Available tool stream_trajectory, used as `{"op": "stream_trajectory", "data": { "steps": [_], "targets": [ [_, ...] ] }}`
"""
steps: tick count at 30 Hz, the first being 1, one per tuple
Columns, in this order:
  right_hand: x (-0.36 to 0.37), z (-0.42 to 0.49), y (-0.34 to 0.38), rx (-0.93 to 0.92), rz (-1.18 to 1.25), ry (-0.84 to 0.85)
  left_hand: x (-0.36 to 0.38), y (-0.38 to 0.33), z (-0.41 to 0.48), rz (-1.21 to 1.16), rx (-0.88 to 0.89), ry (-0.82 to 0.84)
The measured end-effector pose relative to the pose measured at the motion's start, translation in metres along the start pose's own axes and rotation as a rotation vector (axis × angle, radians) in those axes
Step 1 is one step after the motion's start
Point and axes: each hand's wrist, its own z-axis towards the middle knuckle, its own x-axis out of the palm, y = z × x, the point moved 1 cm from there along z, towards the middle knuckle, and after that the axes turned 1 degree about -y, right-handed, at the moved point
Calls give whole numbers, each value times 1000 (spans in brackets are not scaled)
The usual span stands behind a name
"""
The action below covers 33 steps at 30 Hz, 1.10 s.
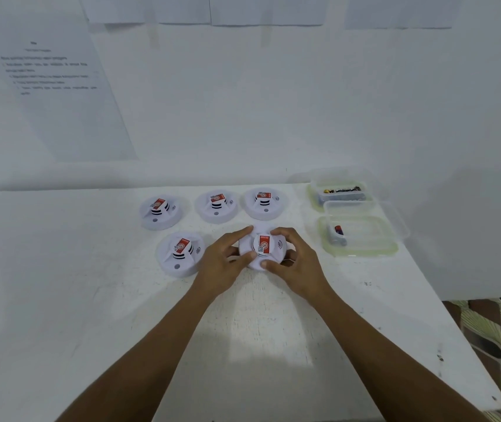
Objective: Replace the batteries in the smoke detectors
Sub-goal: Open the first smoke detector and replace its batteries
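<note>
— Left hand [221, 257] and right hand [291, 258] both clamp the detector [262, 248], fingers curled round its rim from 9 and 3 o'clock. It lies at the centre of the table [91, 300], label up; resting or just lifted, I cannot tell.

— Stage of work?

— Judged: opening the housing, likely by a twist. No battery bay is exposed yet.

— Hazards?

— Two at the hands. First, the rim is smooth and held by fingertips only: if the cover frees suddenly, the unit may slip and drop. Second, a neighbour detector [180, 254] stands near the left hand at 9 o'clock; a swing of that wrist could knock it. Three more detectors [217, 205] stand at 10 to 12 o'clock, well apart.

— And the batteries?

— Two tubs at 2 o'clock: the far tub [343, 197] holds several, the near tub [370, 236] holds one battery [338, 231]. Which holds spent stock is not marked; a mix-up would put a dead cell back in.
</note>
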Motion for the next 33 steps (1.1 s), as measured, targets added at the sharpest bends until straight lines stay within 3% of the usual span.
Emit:
{"op": "stream_trajectory", "data": {
  "steps": [33],
  "targets": [
    [6,-1,-13,-40,-30,-22,6,5,-6,93,120,-65]
  ]
}}
